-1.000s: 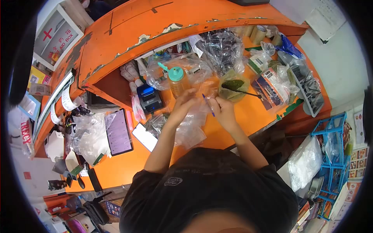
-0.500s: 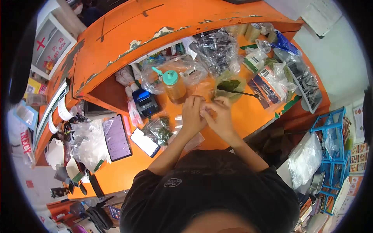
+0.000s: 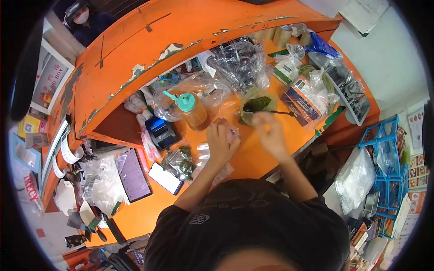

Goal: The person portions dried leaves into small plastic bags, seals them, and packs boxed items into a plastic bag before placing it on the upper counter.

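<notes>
My left hand (image 3: 221,141) is closed around a small clear plastic bag (image 3: 232,133), mostly hidden by the fingers. My right hand (image 3: 270,133), blurred, is raised just right of it, close to an open bag of green leaves (image 3: 258,102) with a dark handle sticking out to the right. Whether the right fingers hold anything is not clear. Left of the hands stands a bottle with a teal lid (image 3: 186,103). A clear bag of dark green leaves (image 3: 181,163) lies beside my left forearm, next to a lit phone (image 3: 165,178).
A card terminal (image 3: 161,133), a tablet (image 3: 134,175) and plastic bags (image 3: 100,183) lie on the left. Behind are a dark plastic bundle (image 3: 240,61) and a grey tray (image 3: 357,113). A masked person (image 3: 83,20) is beyond the orange counter (image 3: 131,34).
The hands met near the middle, then parted, my right hand moving right and up. The pen seen at my right hand one second ago is no longer plainly visible. The view has shifted.
</notes>
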Available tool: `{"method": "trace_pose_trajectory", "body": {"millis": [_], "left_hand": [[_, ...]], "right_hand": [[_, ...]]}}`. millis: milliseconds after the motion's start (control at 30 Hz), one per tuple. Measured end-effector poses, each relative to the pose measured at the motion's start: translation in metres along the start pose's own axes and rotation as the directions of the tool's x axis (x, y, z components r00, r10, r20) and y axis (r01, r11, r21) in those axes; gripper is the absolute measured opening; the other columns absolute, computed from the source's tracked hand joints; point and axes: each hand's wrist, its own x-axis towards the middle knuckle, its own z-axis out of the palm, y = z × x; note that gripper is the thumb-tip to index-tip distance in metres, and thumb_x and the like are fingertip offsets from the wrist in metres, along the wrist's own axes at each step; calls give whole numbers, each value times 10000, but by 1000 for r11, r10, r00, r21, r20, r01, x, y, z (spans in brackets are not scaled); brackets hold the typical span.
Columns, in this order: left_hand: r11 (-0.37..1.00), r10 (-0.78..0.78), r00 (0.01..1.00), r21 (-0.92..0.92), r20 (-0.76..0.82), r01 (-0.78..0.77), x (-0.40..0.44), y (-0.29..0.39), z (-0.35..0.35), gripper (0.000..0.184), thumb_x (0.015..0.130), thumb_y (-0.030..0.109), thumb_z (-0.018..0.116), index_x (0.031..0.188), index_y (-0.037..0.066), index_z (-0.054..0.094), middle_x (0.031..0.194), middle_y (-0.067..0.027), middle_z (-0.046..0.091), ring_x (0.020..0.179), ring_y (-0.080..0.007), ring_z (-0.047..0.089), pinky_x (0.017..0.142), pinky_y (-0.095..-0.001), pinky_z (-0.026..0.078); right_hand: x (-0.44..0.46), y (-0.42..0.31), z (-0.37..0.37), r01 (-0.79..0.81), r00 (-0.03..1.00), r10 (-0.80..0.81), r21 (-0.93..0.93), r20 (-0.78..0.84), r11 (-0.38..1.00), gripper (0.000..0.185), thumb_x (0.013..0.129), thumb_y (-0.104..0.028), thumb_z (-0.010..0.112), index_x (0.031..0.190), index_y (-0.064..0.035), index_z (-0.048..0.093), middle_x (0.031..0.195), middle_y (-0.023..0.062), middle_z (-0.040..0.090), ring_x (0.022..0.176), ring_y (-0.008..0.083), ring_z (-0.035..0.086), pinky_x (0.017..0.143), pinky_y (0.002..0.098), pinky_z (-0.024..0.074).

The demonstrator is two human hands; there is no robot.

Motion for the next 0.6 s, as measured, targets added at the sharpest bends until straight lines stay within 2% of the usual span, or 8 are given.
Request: {"method": "trace_pose_trajectory", "body": {"millis": [33, 67, 133, 233, 367, 467, 533, 600], "left_hand": [[997, -71, 997, -29, 17, 71, 0, -2, 1, 489, 681, 258, 711, 1049, 27, 486, 1091, -208, 463, 984, -395, 457, 852, -481, 352], [995, -67, 998, -70, 3, 67, 3, -3, 1, 499, 682, 248, 717, 1060, 30, 476, 1086, -198, 468, 1004, -388, 460, 874, -487, 345], [987, -58, 998, -151, -25, 53, 10, -4, 3, 520, 683, 228, 728, 1082, 35, 457, 1074, -178, 478, 1043, -374, 465, 916, -500, 331], [992, -12, 998, -128, 54, 19, 14, -10, 8, 575, 667, 197, 739, 1121, 43, 421, 1075, -144, 495, 1071, -341, 477, 979, -505, 304], [937, -111, 974, -306, 197, 169, 17, -4, 18, 566, 693, 125, 706, 1142, 52, 368, 1115, -119, 499, 1075, -255, 488, 908, -449, 406], [741, -163, 930, -582, 330, 336, 12, -10, 41, 540, 714, 49, 655, 1148, 75, 336, 1197, -121, 466, 1033, -213, 507, 775, -373, 490], [645, -162, 926, -674, 340, 360, 8, -16, 52, 527, 719, 0, 610, 1150, 90, 321, 1246, -126, 431, 989, -200, 520, 694, -318, 510], [596, -165, 932, -720, 324, 356, 1, -26, 62, 515, 723, -34, 564, 1150, 101, 312, 1302, -132, 386, 952, -199, 531, 645, -291, 518]], "right_hand": [[19, 10, -21, 86, 981, -135, -315, -139, 945, 166, 812, -135, 638, 922, -20, 590, 919, 142, 638, 1109, 327, 503, 936, 460, 364], [38, 23, -44, 112, 927, -302, -607, -221, 787, 222, 810, -171, 649, 951, -19, 569, 905, 148, 628, 1077, 333, 514, 929, 461, 359], [56, 42, -74, -25, 1000, 19, -802, -17, 597, 317, 810, -297, 616, 985, -37, 576, 1070, 173, 581, 1051, 356, 520, 889, 506, 320], [76, 27, -91, 14, 843, 433, -819, 317, 573, 370, 799, -338, 625, 1008, -37, 569, 1048, 184, 596, 1037, 345, 537, 896, 507, 299], [82, -10, -65, 249, 880, 236, -824, 412, 510, 292, 805, -305, 619, 914, -34, 625, 961, 164, 647, 983, 335, 594, 858, 467, 394], [93, -5, -29, 382, 852, 197, -833, 485, 399, 199, 802, -230, 602, 842, -43, 655, 872, 137, 673, 882, 311, 645, 755, 413, 484], [100, 6, -12, 468, 840, 165, -845, 517, 260, 146, 792, -179, 594, 805, -54, 668, 829, 124, 679, 820, 289, 665, 675, 378, 519], [99, -1, -21, 497, 850, 65, -837, 523, 231, 109, 774, -136, 585, 779, -69, 670, 802, 116, 677, 780, 264, 670, 643, 370, 517]]}}
